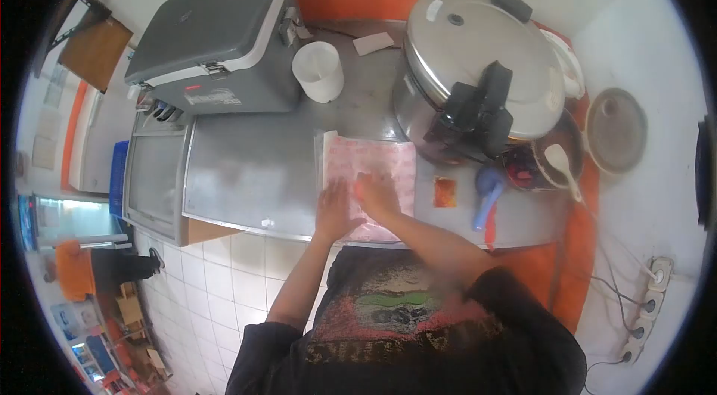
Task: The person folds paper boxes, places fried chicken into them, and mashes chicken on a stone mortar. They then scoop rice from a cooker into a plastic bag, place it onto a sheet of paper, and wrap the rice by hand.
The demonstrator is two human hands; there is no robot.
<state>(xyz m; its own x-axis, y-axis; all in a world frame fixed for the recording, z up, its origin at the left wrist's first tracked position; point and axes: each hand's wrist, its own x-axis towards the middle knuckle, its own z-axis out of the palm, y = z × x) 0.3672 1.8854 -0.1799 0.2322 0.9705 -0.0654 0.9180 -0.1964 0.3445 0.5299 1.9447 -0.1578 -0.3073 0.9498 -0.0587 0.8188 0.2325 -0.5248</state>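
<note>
A stack of pink printed wrapping paper (399,160) lies on the metal counter in front of me. My left hand (338,210) rests along the left part of the paper, fingers stretched away from me. Beside it, my right hand (379,199) is over the middle of the sheets, its fingers smeared by motion. Whether it grips anything is not visible. To the right of the paper lies a small clear packet (445,192) with orange-red contents. Beyond that is a blue scoop (487,197).
A large pressure cooker (478,51) stands at the back right, near a pot (549,163) with a white rice paddle (562,169). At the back left are a grey cooler box (216,36) and a white paper roll (318,72). A power strip (648,305) hangs right. Another person (97,268) stands far left.
</note>
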